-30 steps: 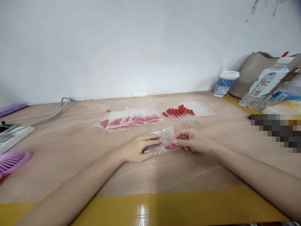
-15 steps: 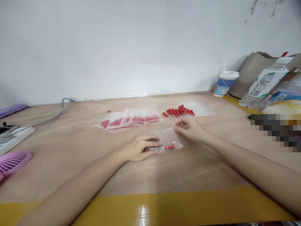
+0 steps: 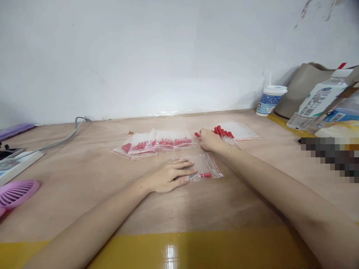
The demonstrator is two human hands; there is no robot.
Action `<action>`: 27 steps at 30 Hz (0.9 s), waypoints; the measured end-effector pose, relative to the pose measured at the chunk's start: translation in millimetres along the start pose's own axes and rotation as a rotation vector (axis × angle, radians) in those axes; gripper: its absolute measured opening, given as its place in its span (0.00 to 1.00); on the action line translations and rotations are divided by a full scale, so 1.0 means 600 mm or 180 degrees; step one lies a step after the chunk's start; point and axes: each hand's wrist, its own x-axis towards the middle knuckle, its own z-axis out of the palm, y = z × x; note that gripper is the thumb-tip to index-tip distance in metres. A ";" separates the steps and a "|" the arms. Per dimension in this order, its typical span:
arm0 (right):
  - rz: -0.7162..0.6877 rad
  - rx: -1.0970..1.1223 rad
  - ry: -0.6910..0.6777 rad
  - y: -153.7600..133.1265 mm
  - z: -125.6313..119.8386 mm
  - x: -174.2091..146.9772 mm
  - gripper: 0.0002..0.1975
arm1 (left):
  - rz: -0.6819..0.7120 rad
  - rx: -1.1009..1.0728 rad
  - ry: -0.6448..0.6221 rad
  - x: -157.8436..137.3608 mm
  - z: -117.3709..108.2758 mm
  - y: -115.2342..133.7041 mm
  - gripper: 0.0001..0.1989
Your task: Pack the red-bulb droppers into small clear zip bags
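Observation:
My left hand (image 3: 171, 175) lies flat with its fingers spread, pressing on a clear zip bag (image 3: 209, 162). Inside that bag, beyond my fingertips, shows one red-bulbed dropper (image 3: 205, 175); its thin clear stem runs toward my thumb. My right hand (image 3: 210, 140) is over the left part of a pile of loose red-bulbed droppers (image 3: 221, 131), with its fingers closed around the bulbs there. One red bulb pokes out left of those fingers; how many droppers they grip is hidden.
Filled zip bags (image 3: 165, 143) overlap at the back middle. Flat bags (image 3: 241, 130) form a stack behind the loose droppers. A paper cup (image 3: 270, 100) and a tilted plastic bottle (image 3: 316, 99) stand at right. A pink fan (image 3: 18, 194) and a cable (image 3: 64, 139) lie left.
My right hand has moved from the bag's upper right corner up and left onto the loose droppers, its fingers closing there. My left hand has flattened on the bag.

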 end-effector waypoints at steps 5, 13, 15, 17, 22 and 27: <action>0.0000 0.0821 0.0506 0.036 -0.017 -0.018 0.18 | 0.0013 0.0005 0.0036 0.001 0.001 -0.001 0.20; 0.0148 0.3047 0.1206 0.113 0.009 -0.122 0.23 | 0.0075 0.0051 0.0156 0.005 0.004 -0.002 0.20; 0.0298 0.3370 0.1183 0.108 0.013 -0.134 0.22 | 0.0086 0.0061 0.0181 0.005 0.004 -0.002 0.20; 0.0380 0.3688 0.1140 0.097 0.016 -0.139 0.21 | 0.0081 0.0066 0.0202 0.006 0.003 0.000 0.20; 0.0661 0.4107 0.0873 0.079 0.017 -0.141 0.20 | 0.0014 0.0092 0.0202 0.004 0.001 0.002 0.22; 0.0789 0.3745 0.1217 0.108 0.004 -0.139 0.18 | 0.0030 0.0071 0.0227 0.002 0.002 0.002 0.23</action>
